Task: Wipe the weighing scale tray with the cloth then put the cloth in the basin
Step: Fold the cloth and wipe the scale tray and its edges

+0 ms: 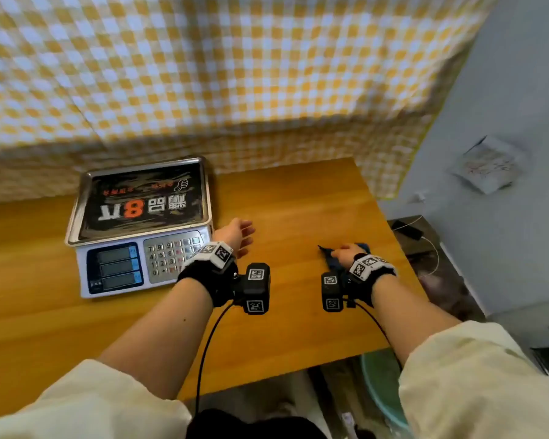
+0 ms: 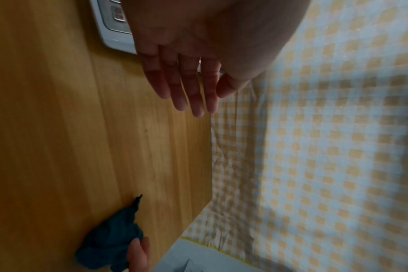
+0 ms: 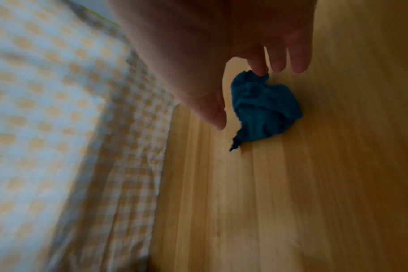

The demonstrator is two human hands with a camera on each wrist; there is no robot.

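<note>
Reaching down at four o'clock, your right hand (image 3: pixel 256 55) touches the crumpled blue cloth (image 3: pixel 264 108) on the desk (image 1: pixel 282 201), fingers loose, likely to gather it, while your left hand (image 1: pixel 240 234) hovers spread beside the scale tray (image 1: pixel 76 217) at ten o'clock.

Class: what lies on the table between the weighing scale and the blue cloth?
Only bare wooden table, below the open left hand, in the head view.

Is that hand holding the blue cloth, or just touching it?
Just touching. The right hand's fingers reach the cloth's top edge, not closed. The left hand holds nothing.
</note>
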